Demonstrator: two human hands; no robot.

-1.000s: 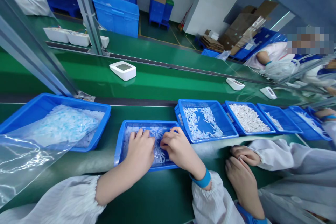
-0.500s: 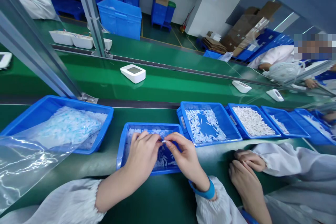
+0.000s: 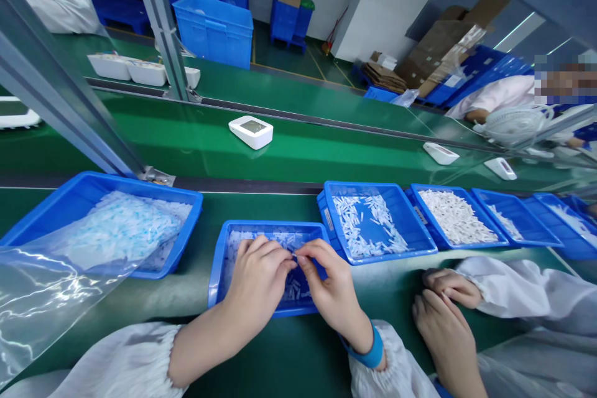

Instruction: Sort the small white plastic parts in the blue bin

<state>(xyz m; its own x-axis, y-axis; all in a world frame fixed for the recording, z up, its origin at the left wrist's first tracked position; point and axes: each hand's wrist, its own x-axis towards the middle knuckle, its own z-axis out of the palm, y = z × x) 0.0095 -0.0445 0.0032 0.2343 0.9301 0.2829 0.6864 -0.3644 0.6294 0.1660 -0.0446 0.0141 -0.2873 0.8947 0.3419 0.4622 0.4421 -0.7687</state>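
Pinched thumb to finger, the left hand point(image 3: 261, 277) and the right hand point(image 3: 333, 283) met tip to tip, both seemingly clamped on one small piece point(image 3: 295, 255). It was pale and mostly covered by the fingertips, so its shape could not be told. It sat just above a blue bin point(image 3: 215, 283), between the two hands. A second before, the hands had been apart, their fingers down among the loose white pieces point(image 3: 293, 290) in that bin; now they were raised and joined. To judge by that, the picking-out was over for this piece and the work lay in fine handling at the fingertips.

Touching or just beside that bin on the right stood a second bin point(image 3: 415, 227) with white strips point(image 3: 394, 240) scattered round its floor, and more bins ran on beyond it. On the left, apart, a larger bin point(image 3: 181, 255) held a clear bag point(image 3: 51, 289) that spilled over its near side. To the right, a co-worker's hands point(image 3: 448, 339) were close together over the bench.

Behind the bins, on the green belt point(image 3: 336, 158), a white device point(image 3: 252, 132) with a screen had slid rightward past the metal post point(image 3: 161, 31).
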